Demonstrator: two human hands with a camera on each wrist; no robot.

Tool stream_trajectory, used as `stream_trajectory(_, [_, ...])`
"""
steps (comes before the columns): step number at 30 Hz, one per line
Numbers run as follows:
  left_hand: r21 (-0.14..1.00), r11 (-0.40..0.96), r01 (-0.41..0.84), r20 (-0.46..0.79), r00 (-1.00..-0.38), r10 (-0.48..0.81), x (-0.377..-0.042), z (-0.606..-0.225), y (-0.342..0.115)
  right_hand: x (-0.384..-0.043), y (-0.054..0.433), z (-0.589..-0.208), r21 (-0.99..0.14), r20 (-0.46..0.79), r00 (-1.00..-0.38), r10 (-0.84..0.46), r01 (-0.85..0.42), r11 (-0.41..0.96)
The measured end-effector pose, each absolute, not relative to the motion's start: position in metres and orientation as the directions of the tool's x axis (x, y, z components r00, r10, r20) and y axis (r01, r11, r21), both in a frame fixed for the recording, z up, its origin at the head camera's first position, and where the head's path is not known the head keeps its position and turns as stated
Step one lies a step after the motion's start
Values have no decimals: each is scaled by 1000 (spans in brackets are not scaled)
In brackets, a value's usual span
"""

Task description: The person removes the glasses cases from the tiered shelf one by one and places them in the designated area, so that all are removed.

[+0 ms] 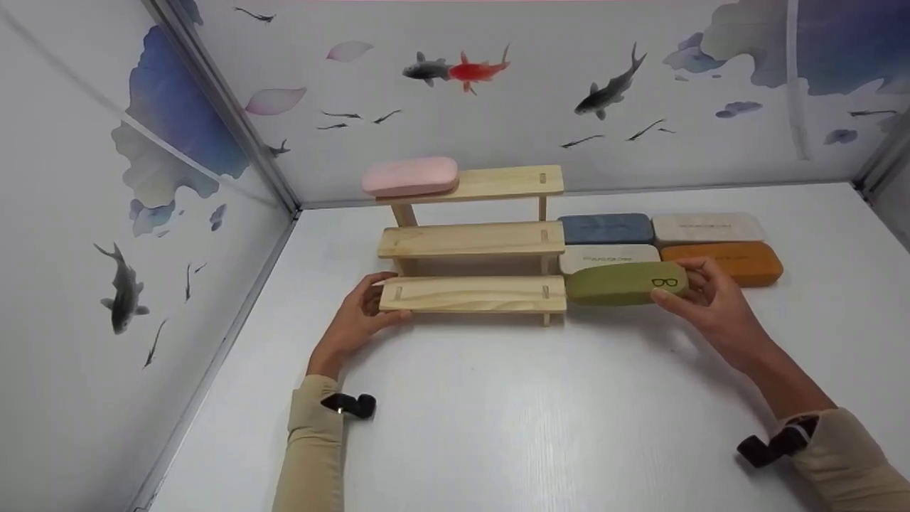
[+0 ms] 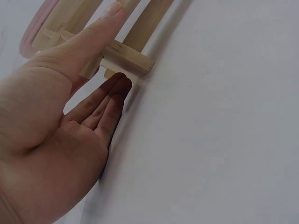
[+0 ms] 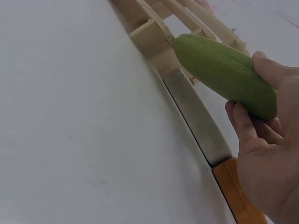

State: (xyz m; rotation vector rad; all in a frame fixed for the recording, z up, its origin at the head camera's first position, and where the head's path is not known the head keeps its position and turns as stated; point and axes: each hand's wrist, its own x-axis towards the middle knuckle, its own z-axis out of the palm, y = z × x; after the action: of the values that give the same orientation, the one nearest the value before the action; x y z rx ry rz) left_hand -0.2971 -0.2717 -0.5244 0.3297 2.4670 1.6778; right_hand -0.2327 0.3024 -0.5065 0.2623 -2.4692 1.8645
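My right hand (image 1: 718, 306) pinches the end of a green glasses case (image 1: 618, 283) marked with a small glasses drawing. In the right wrist view the case (image 3: 224, 70) is raised off the table, its far end close to a three-tier wooden rack (image 1: 473, 295). At the rack's lowest tier, my left hand (image 1: 359, 316) holds the left end. The left wrist view shows its thumb (image 2: 88, 42) along the wood and the other fingers lower down by the rack's side. A pink glasses case (image 1: 411, 176) lies on the left of the top tier.
Right of the rack lie a blue case (image 1: 606, 228), a pale case (image 1: 707, 227), a cream case (image 1: 608, 254) partly behind the green one, and an orange case (image 1: 746, 263). White table (image 1: 498, 412) spreads in front; patterned walls (image 1: 526, 135) stand behind and left.
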Motion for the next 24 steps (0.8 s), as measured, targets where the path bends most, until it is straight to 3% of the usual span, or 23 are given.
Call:
stream_trajectory(16, [932, 350, 98, 2, -965, 264, -299, -524, -272, -234, 300, -511, -924, 62, -981, -186, -127, 361])
stream_trajectory(24, [929, 358, 91, -4, -966, 257, -297, -524, -271, -234, 306, -512, -793, 55, -981, -188, -157, 588])
